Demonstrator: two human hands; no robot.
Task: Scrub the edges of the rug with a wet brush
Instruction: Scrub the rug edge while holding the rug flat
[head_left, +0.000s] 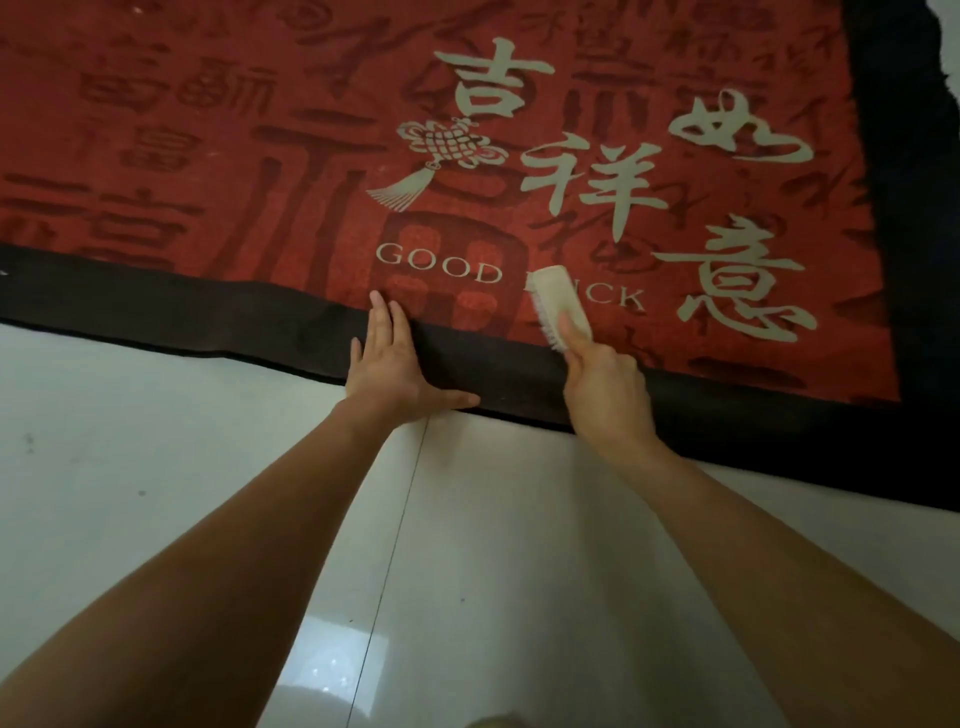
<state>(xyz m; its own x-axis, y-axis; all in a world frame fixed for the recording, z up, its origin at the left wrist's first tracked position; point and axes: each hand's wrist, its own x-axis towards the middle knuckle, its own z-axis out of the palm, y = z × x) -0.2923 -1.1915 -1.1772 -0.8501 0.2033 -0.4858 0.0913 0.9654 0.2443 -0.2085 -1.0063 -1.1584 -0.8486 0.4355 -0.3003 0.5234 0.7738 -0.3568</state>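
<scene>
- The large red woven rug (218, 156), printed with cream Chinese characters and the words "GOOD LUCK", lies flat on the floor; its dark brown border band (156, 306) runs along the near edge and up the far right side.
- The small cream plastic scrubbing brush (562, 306) sits tilted on the rug just above that near border, over the "LUCK" lettering, pale bristles facing down and left toward the pile.
- The right hand (605, 387) grips the brush's near end with curled fingers, thumb laid on its back, probably so it can bear down and drag strokes along the border.
- The left hand (392, 366) rests flat and spread on the border just left of the brush, holding nothing; it seems to pin the rug against sliding or bunching.
- Whether the bristles or border are wet cannot be told.
- Glossy white floor tiles (156, 467) lie nearer than the border.
</scene>
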